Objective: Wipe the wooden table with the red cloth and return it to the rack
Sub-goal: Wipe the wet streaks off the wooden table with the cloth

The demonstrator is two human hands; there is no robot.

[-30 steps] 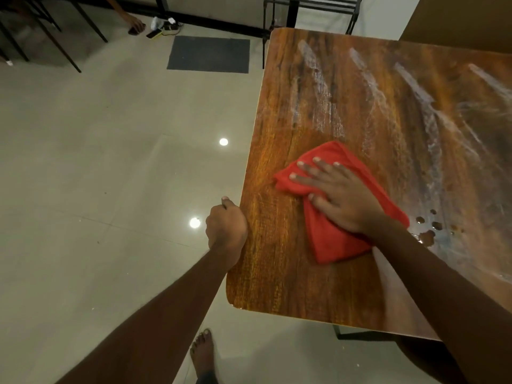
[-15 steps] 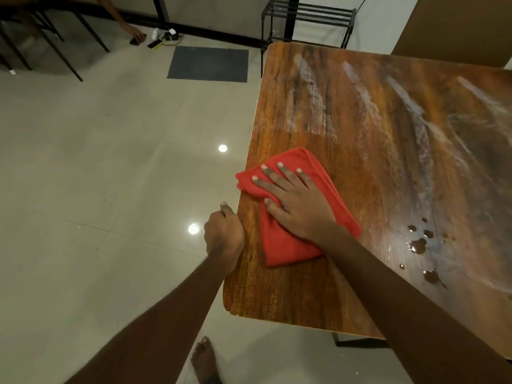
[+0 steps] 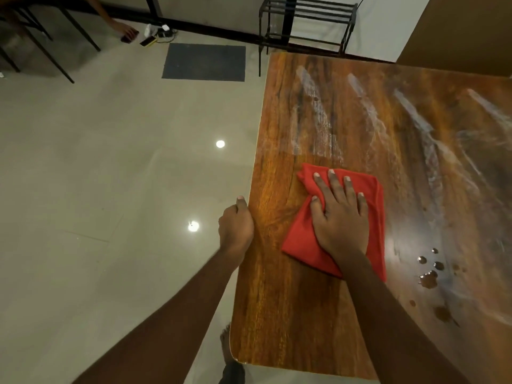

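Note:
A folded red cloth (image 3: 299,234) lies flat on the wooden table (image 3: 360,120), near its left edge. My right hand (image 3: 339,217) presses down on the cloth with straight, spread fingers pointing away from me. My left hand (image 3: 235,225) grips the table's left edge, thumb on top and fingers curled under and hidden. White smeared streaks (image 3: 318,115) run across the far part of the top. The black metal rack (image 3: 307,20) stands on the floor beyond the table's far left corner.
Several water drops (image 3: 428,278) sit on the table right of the cloth. A dark mat (image 3: 203,62) lies on the tiled floor to the left. Chair legs (image 3: 41,45), another person's hand (image 3: 126,30) and a phone (image 3: 146,41) are at the far left. My bare foot (image 3: 227,347) shows below.
My right hand slid the cloth left to the table's edge, then back right a little, and its fingers turned to point away. My left hand kept its grip on the edge.

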